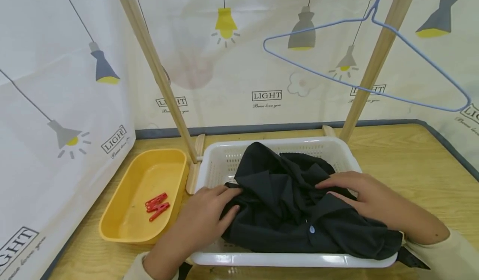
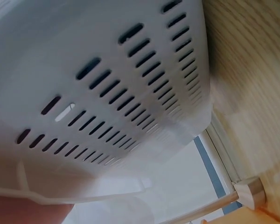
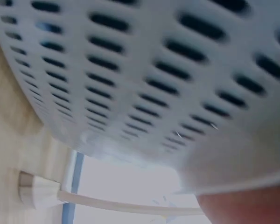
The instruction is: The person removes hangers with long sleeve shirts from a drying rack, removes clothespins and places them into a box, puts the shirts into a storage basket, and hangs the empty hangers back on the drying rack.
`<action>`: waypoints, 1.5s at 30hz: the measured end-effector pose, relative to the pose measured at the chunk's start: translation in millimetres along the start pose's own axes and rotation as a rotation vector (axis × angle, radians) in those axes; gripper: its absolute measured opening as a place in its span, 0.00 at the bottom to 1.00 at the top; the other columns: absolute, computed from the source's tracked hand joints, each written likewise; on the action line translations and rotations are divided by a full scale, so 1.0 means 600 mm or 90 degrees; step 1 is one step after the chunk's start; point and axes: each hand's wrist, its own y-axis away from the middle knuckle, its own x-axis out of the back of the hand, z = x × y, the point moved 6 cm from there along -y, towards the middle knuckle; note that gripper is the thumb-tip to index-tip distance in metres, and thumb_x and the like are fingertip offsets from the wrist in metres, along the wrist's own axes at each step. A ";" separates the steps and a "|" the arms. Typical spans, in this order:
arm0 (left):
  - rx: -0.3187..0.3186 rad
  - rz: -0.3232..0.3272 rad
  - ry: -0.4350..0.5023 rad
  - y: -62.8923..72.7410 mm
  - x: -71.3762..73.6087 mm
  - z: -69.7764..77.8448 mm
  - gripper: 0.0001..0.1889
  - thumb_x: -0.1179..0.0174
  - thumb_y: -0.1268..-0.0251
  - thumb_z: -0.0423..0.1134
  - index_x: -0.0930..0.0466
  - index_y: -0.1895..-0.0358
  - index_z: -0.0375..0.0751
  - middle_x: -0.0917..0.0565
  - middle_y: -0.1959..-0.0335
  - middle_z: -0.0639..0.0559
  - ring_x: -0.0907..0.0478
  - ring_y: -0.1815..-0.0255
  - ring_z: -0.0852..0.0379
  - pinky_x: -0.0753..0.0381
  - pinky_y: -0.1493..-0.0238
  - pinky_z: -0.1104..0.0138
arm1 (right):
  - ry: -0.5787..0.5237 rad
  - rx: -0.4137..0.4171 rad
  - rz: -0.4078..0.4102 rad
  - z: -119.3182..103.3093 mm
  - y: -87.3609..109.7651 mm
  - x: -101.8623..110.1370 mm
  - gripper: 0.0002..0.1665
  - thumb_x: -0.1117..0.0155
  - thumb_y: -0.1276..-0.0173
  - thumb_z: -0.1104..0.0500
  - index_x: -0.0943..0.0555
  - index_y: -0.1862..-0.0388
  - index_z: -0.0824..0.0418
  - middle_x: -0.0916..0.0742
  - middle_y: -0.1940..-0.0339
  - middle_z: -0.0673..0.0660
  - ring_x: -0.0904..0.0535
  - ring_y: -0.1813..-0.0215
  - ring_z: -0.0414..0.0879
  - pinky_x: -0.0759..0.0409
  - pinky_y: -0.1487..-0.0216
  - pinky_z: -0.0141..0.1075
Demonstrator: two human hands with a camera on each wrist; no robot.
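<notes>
A black garment (image 1: 277, 205) with one pale button (image 1: 312, 229) lies bunched in a white slotted basket (image 1: 293, 260), part of it over the front right rim. My left hand (image 1: 203, 213) rests on its left side, thumb and index finger apart on the fabric. On the right, my right hand (image 1: 368, 195) touches the folds with extended index finger and thumb. Both wrist views mostly show the basket's slotted outer walls, with a bit of the left hand (image 2: 30, 212) and right hand (image 3: 247, 205) at the rim.
Left of the basket stands a yellow tub (image 1: 129, 184) with several red clothespins (image 1: 159, 211). A blue hanger (image 1: 322, 70) hangs at upper right, before a wooden rack post (image 1: 368, 76). Another post (image 1: 157, 66) rises behind the basket's left side. A printed curtain (image 1: 224, 64) backs the wooden table (image 1: 411, 159).
</notes>
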 end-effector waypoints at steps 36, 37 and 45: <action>0.004 0.025 0.002 0.002 0.002 0.002 0.17 0.38 0.32 0.51 0.17 0.43 0.53 0.14 0.54 0.58 0.18 0.57 0.57 0.19 0.51 0.60 | 0.155 -0.039 -0.090 -0.022 0.015 -0.029 0.22 0.15 0.56 0.56 0.15 0.62 0.47 0.21 0.62 0.46 0.28 0.61 0.38 0.24 0.64 0.33; 0.005 0.024 0.002 0.002 0.002 0.002 0.17 0.38 0.32 0.51 0.17 0.43 0.53 0.14 0.54 0.58 0.18 0.57 0.57 0.19 0.51 0.60 | 0.164 -0.056 -0.100 -0.020 0.014 -0.032 0.21 0.15 0.55 0.55 0.14 0.62 0.47 0.20 0.64 0.45 0.29 0.62 0.37 0.25 0.65 0.32; 0.014 0.009 0.004 0.003 -0.001 0.000 0.18 0.39 0.31 0.52 0.17 0.43 0.53 0.14 0.54 0.57 0.18 0.57 0.56 0.19 0.52 0.60 | 0.213 -0.102 -0.154 -0.021 0.010 -0.050 0.18 0.18 0.50 0.51 0.12 0.58 0.49 0.17 0.71 0.43 0.24 0.66 0.41 0.25 0.65 0.38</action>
